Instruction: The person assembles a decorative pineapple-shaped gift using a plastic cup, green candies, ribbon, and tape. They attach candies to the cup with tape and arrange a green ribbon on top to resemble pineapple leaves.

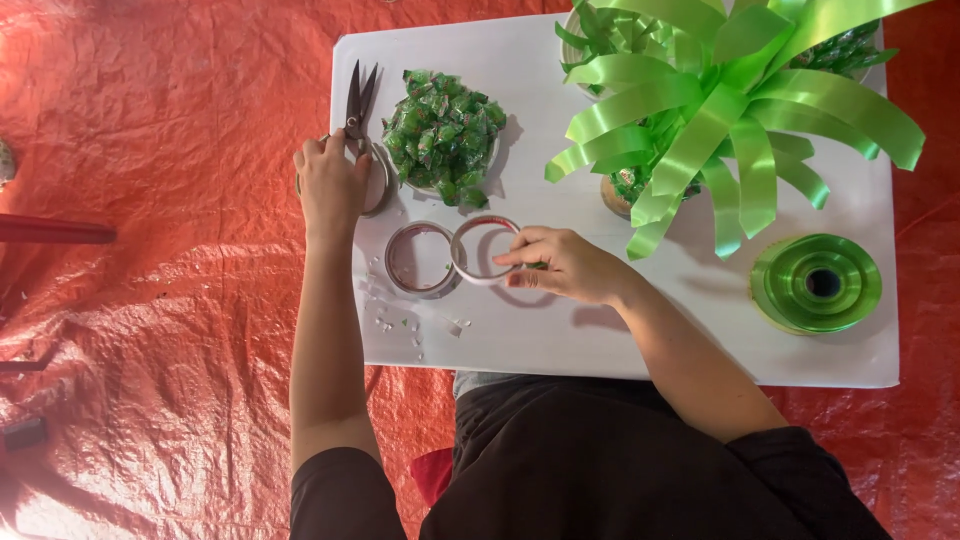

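Just right of the second tape roll (pixel 421 260), the right hand (pixel 560 265) pinches a light, stiff tape ring (pixel 484 250) best held by its rim, while the left hand (pixel 330 185) grips scissors (pixel 358 100) above it.

A white bench (pixel 600 350) stands on red sheeting (pixel 170 250). On it: scissors (pixel 358 100), a bowl of green candies (pixel 443 135), two tape rolls (pixel 420 260), a green ribbon spool (pixel 816 283) at right, paper scraps (pixel 400 320).
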